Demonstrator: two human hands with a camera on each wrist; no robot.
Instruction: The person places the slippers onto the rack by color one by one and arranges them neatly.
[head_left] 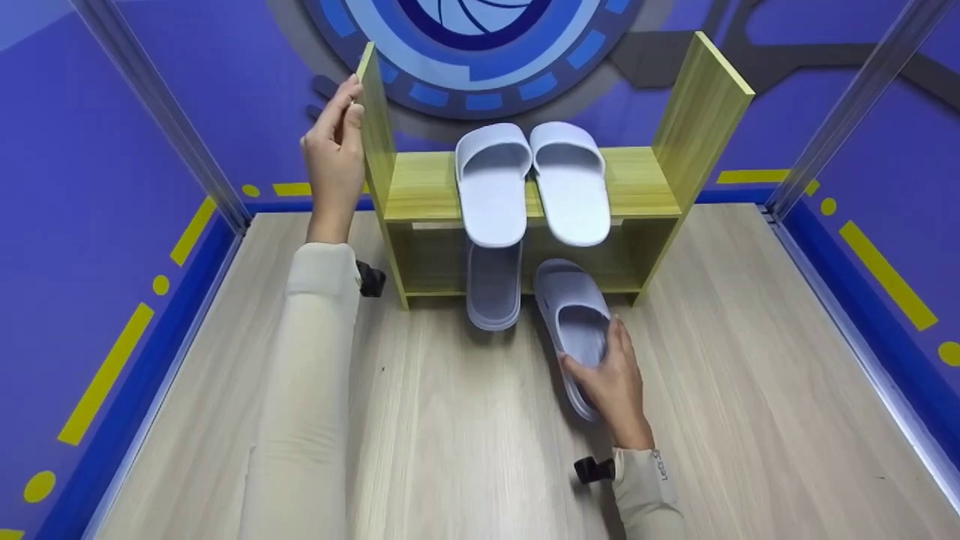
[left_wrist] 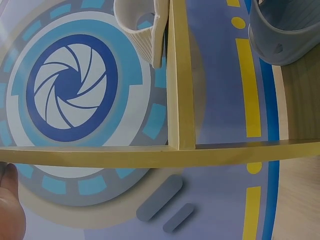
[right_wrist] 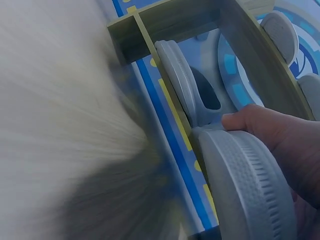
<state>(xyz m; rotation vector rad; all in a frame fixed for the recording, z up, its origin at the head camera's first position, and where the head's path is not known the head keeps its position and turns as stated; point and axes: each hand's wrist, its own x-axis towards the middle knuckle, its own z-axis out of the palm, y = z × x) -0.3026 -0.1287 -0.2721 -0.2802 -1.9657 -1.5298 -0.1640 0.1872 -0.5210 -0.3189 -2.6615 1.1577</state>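
Observation:
A small wooden shoe rack [head_left: 641, 176] stands on the floor. My left hand [head_left: 335, 161] pinches the upper front edge of its left side panel; in the left wrist view only my thumb [left_wrist: 11, 205] shows beside that edge. My right hand [head_left: 616, 379] grips a grey slipper [head_left: 576, 291] near its heel, thumb on one side and fingers on the other. Its toe points at the lower shelf, and in the right wrist view its sole [right_wrist: 245, 190] shows. Left of it, another grey slipper [head_left: 495, 289] sits on the lower shelf, heel sticking out.
Two white slippers, a left one [head_left: 495, 206] and a right one [head_left: 574, 206], lie side by side on the upper shelf, heels overhanging its front. Blue printed walls [head_left: 150, 187] enclose the light wood-grain floor [head_left: 450, 435] at the back and both sides.

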